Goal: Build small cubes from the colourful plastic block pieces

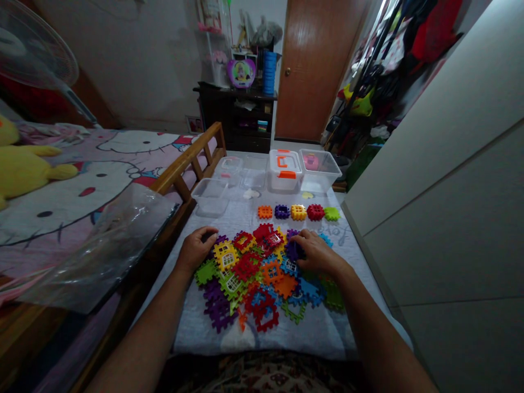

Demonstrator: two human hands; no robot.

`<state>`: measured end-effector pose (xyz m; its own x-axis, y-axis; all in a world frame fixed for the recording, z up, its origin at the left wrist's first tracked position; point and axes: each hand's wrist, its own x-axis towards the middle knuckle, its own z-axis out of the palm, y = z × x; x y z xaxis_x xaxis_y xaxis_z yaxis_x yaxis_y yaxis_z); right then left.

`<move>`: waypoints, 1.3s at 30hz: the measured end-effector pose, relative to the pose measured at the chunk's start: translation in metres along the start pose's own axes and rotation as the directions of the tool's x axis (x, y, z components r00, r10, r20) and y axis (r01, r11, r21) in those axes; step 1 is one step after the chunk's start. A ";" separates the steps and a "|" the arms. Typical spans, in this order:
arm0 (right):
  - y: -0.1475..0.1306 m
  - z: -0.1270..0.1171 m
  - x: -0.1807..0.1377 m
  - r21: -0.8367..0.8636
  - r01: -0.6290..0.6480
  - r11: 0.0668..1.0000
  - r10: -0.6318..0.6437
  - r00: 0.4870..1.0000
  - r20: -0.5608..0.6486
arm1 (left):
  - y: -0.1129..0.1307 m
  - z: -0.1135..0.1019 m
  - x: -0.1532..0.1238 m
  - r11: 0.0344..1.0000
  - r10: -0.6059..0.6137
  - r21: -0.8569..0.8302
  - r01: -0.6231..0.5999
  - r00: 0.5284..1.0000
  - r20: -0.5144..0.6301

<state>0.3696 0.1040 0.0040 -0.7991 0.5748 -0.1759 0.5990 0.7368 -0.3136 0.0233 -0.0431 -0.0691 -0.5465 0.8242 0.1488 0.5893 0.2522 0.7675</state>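
Purple block [293, 250] is pinched by the curled right hand [315, 252] at the pile's [262, 273] right edge, while the left hand [197, 246], bent, is laid on the left edge.

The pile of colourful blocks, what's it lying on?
The pile of blocks lies on a pale grey cloth, both hands resting at its edges: left hand, right hand. What is beneath the cloth is covered.

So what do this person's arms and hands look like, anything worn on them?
Both forearms are bare, with no sleeves in view. The left hand and right hand show no gloves, and no watch or bracelet at the wrists. Rings cannot be told in this dim light.
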 end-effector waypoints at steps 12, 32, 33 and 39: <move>-0.009 -0.013 0.012 -0.154 0.073 0.985 -0.057 0.992 0.109 | 0.002 -0.001 -0.001 1.000 -0.023 -0.010 0.023 1.000 0.003; 0.008 -0.050 0.047 -0.196 0.032 0.980 -0.063 0.986 -0.152 | -0.002 0.000 0.000 1.000 -0.016 0.004 0.016 1.000 0.012; 0.010 -0.054 0.057 -0.213 0.016 0.977 -0.052 0.985 -0.164 | -0.003 0.000 0.000 1.000 -0.013 0.004 0.013 1.000 0.010; 0.009 -0.064 0.112 -0.307 -0.040 0.951 0.013 0.996 -0.089 | 0.000 -0.002 -0.001 1.000 0.005 -0.003 -0.005 1.000 -0.007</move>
<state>0.2887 0.1982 0.0408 -0.7837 0.6137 -0.0957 0.6169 0.7870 -0.0049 0.0231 -0.0448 -0.0681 -0.5477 0.8217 0.1575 0.5907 0.2464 0.7684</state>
